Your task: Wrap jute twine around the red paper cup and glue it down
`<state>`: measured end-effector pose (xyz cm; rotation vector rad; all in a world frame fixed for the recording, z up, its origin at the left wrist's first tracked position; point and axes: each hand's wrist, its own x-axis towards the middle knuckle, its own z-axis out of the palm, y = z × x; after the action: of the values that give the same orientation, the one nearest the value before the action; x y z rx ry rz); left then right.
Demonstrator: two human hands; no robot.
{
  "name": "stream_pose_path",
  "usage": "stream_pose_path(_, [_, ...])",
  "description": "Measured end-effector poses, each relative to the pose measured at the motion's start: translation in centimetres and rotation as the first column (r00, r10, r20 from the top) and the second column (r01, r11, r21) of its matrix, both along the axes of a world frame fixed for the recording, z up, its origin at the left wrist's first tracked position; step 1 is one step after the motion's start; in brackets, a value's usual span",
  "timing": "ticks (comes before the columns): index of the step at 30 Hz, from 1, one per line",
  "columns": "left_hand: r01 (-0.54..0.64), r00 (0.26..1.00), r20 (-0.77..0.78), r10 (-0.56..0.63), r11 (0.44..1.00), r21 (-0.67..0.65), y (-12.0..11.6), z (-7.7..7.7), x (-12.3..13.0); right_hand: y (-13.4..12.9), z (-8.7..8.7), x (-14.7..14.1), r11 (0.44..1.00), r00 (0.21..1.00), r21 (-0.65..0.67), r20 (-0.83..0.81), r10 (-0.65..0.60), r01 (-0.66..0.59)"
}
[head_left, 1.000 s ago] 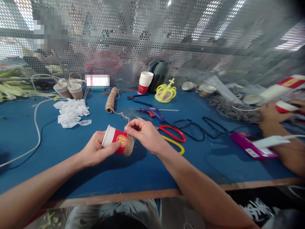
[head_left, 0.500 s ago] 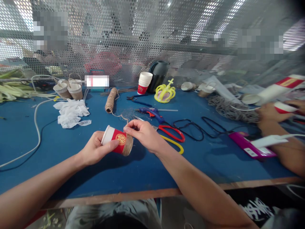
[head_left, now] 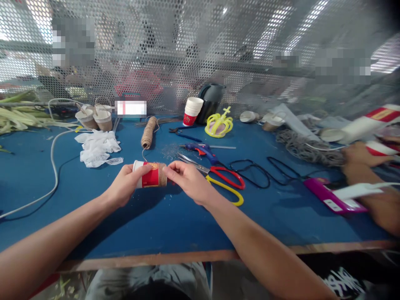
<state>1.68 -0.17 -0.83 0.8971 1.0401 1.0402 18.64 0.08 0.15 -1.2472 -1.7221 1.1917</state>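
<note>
Gripping the red paper cup (head_left: 150, 178) sideways above the blue table (head_left: 93, 216), the left hand (head_left: 126, 185) curls around it; right hand (head_left: 187, 180) fingertips pinch its twine-wrapped base.

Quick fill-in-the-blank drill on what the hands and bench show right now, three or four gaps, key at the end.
1. The left hand grips a red and white paper ____ lying sideways.
2. Brown jute twine is wound round the end nearest the ____ hand.
3. The jute twine spool lies on the ____ table.
4. The scissors have one red handle and one ____ handle.

Missing: cup; right; blue; yellow
</note>
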Motion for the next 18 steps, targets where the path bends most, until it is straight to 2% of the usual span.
stream_pose_path(4, [0.073, 0.997, -0.005, -0.073, 0.997, 0.037, 0.1, -0.1, -0.4, -0.1, -0.1, 0.1, 0.999, 0.999, -0.029, -0.033, 0.017, -0.018])
stream_pose_path(7, [0.107, 0.99, 0.09, -0.106, 0.994, -0.015, 0.6, 0.1, -0.8, -0.3, 0.5, 0.2, 0.994, 0.998, 0.094, 0.031, 0.051, -0.054])
stream_pose_path(10, [0.152, 0.977, 0.159, -0.139, 0.986, -0.069, 0.9, 0.4, -1.2, -0.7, 1.2, 0.2, 0.963, 0.986, 0.237, 0.135, 0.098, -0.128])
stream_pose_path(12, [0.144, 0.981, 0.142, -0.133, 0.987, -0.07, 0.9, 0.5, -1.2, -0.8, 1.4, 0.2, 0.953, 0.982, 0.27, 0.162, 0.097, -0.139])
stream_pose_path(18, [0.033, 0.999, 0.005, -0.033, 0.997, 0.067, 0.2, 0.2, -0.6, -0.8, 0.8, -0.1, 0.976, 0.995, 0.212, 0.094, 0.018, -0.038])
